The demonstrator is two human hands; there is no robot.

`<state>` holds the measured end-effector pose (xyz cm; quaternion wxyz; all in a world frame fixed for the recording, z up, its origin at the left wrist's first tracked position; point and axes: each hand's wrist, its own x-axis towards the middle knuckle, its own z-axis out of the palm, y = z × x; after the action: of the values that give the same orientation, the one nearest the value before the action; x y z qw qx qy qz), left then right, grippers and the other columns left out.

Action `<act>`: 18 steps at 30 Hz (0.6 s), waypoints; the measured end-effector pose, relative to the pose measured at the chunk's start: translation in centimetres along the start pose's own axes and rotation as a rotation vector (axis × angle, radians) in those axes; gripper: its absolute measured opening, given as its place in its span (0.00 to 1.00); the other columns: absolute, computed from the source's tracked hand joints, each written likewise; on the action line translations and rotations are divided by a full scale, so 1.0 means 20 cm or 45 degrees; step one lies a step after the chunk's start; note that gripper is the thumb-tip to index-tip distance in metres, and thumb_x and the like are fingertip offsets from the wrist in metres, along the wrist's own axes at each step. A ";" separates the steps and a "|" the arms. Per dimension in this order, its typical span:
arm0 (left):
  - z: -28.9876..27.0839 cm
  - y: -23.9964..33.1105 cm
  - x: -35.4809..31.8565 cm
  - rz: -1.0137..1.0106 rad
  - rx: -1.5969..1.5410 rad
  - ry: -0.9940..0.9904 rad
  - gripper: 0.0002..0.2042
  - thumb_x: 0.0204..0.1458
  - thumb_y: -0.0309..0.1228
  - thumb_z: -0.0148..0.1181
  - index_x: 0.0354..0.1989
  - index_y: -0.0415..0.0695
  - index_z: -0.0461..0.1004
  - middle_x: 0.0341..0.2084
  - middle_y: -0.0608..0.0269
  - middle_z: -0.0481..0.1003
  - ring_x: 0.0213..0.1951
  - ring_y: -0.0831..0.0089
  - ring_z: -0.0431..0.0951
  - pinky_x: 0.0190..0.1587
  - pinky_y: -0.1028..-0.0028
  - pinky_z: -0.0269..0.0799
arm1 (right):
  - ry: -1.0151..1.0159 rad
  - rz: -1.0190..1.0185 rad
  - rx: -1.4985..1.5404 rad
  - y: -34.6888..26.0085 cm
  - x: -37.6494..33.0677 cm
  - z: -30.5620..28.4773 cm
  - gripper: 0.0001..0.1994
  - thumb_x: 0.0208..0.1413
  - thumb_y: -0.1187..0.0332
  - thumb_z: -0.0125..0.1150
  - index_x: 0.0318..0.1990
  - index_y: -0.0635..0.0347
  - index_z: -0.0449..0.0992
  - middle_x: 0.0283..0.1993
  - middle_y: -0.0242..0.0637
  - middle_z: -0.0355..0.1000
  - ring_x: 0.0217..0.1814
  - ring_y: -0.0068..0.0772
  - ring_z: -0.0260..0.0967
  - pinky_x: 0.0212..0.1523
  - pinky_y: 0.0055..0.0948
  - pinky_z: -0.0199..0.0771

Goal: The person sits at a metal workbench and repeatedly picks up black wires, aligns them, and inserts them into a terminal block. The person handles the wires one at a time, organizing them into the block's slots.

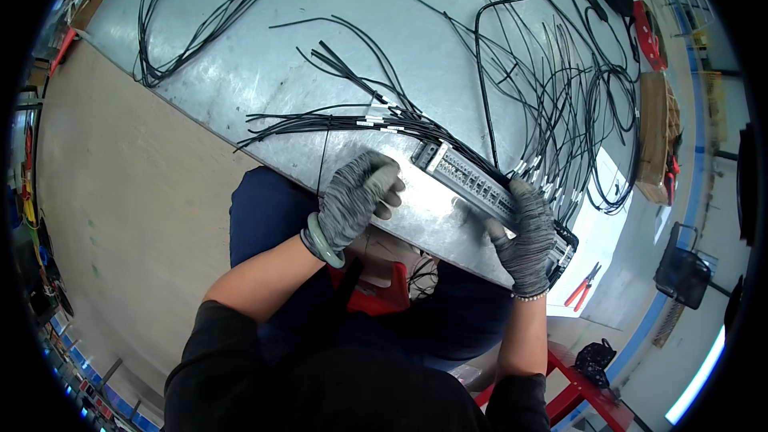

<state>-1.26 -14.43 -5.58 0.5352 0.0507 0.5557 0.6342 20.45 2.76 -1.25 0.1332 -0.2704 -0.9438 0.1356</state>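
A grey terminal block strip [472, 184] lies slantwise near the metal table's front edge, black wires running along its far side. My right hand [530, 234], in a grey knit glove, grips the strip's right end, with the thumb on the near side. My left hand [358, 196], gloved alike, hovers by the table edge left of the strip. Its fingers are curled in toward the thumb; whatever they may hold does not show. Just beyond it stretches a bundle of black wires [320, 122] with white labels. A thin black strand [324, 156] hangs from that bundle toward my left wrist.
Many loose black wires with white labels [552, 104] spread at the right, over a white sheet [596, 228]. Red-handled pliers [582, 288] lie on the sheet. A coil of black wires [152, 48] rests far left. A wooden block [654, 140] stands at the right edge.
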 end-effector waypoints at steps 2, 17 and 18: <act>-0.01 -0.01 0.02 -0.057 -0.295 0.073 0.11 0.57 0.33 0.54 0.45 0.42 0.70 0.40 0.57 0.75 0.37 0.73 0.78 0.30 0.78 0.76 | 0.022 -0.028 0.037 -0.04 0.08 -0.02 0.25 0.46 0.57 0.68 0.49 0.60 0.72 0.47 0.43 0.73 0.50 0.45 0.70 0.53 0.41 0.68; -0.16 0.15 0.21 0.204 -0.633 0.383 0.11 0.53 0.27 0.60 0.43 0.46 0.68 0.35 0.68 0.72 0.35 0.79 0.74 0.29 0.81 0.75 | -0.186 -0.211 0.249 -0.36 0.69 0.24 0.11 0.52 0.64 0.60 0.41 0.57 0.78 0.35 0.39 0.75 0.39 0.40 0.71 0.45 0.37 0.70; -0.15 0.17 0.22 0.216 -0.620 0.388 0.09 0.53 0.27 0.60 0.41 0.44 0.69 0.34 0.67 0.72 0.35 0.80 0.74 0.26 0.83 0.74 | -0.229 -0.159 0.259 -0.36 0.70 0.25 0.11 0.52 0.64 0.60 0.41 0.56 0.78 0.35 0.39 0.75 0.41 0.41 0.71 0.47 0.37 0.69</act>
<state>-7.14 -12.47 -6.40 0.3871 -0.1285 0.4548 0.7917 3.94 3.47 -1.10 0.0830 -0.1830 -0.9483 0.2456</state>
